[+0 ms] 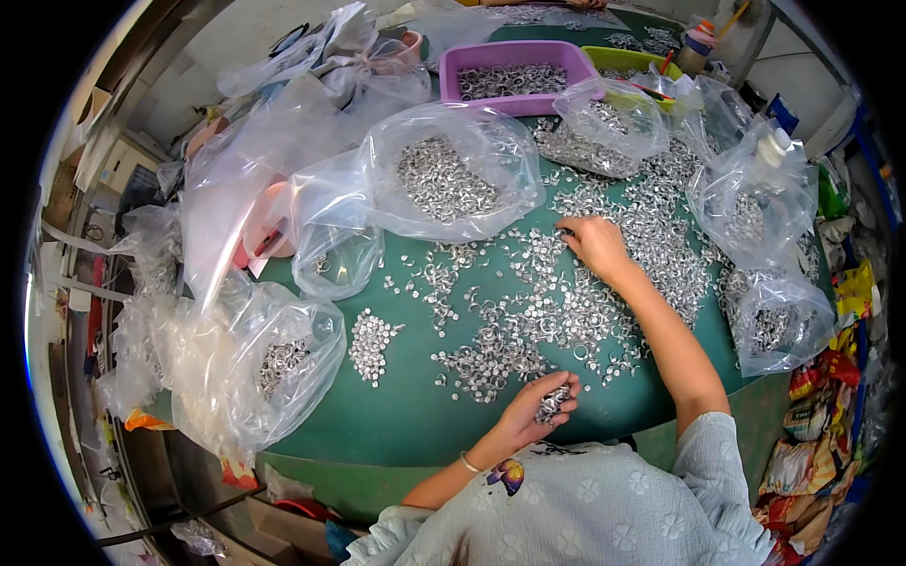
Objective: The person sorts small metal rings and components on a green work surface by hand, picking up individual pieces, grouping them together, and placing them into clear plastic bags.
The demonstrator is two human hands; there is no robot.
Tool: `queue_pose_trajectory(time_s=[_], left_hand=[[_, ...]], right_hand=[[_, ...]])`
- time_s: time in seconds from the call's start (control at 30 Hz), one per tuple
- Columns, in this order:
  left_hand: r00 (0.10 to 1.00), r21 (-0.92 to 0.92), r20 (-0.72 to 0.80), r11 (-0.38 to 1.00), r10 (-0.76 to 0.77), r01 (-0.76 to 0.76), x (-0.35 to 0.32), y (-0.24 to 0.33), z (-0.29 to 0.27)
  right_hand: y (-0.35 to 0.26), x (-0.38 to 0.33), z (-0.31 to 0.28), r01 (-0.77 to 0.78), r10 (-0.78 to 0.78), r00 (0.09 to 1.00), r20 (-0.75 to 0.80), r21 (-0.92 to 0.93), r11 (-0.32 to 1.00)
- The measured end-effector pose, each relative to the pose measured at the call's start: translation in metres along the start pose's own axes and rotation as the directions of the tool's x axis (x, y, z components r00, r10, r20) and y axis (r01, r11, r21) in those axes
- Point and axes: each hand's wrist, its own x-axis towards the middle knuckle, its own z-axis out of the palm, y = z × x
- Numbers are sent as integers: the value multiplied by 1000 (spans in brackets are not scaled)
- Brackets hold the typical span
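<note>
Many small silver metal rings are spread over the green table [415, 415], in a loose heap [585, 321] across its middle and right. My left hand [528, 411] is at the near edge, palm up with the fingers curled round a handful of rings [551, 406]. Farther off, my right hand [600, 247] reaches down into the top of the heap. Its fingers are drawn together at the rings; what is between the fingertips is too small to make out. A separate small pile of rings [372, 345] lies to the left of the heap.
An open clear plastic bag of rings [447, 179] stands beyond the heap. Behind are a purple tub [514, 47] and a green tub [628, 58]. More plastic bags [255, 358] crowd the left side, and others [755, 208] the right. Another person's hand [587, 4] shows at the far edge.
</note>
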Motion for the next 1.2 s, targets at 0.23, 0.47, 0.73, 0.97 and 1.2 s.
queue_pose_trajectory(time_s=[0.23,0.47,0.73,0.97,1.2], left_hand=[[1000,9,13,1000,15,-15,-1,-2,1],[986,-209,-16,964,166,-165,5,-11,-2],[748,-281,-241,693,618,-663,31,-17,45],[579,553,42,464,814,-692,46,-36,61],[704,599,161,499,692,-627,60,-63,88]], right_hand=[[13,-8,0,33,41,985,-168,418,908],[-38,-104,-43,-251,149,858,492,654,-714],[-109,-165,-15,170,531,745,404,654,-737],[-113,-176,-8,109,657,749,81,964,-243],[-106,-196,-43,218,769,638,46,947,-238]])
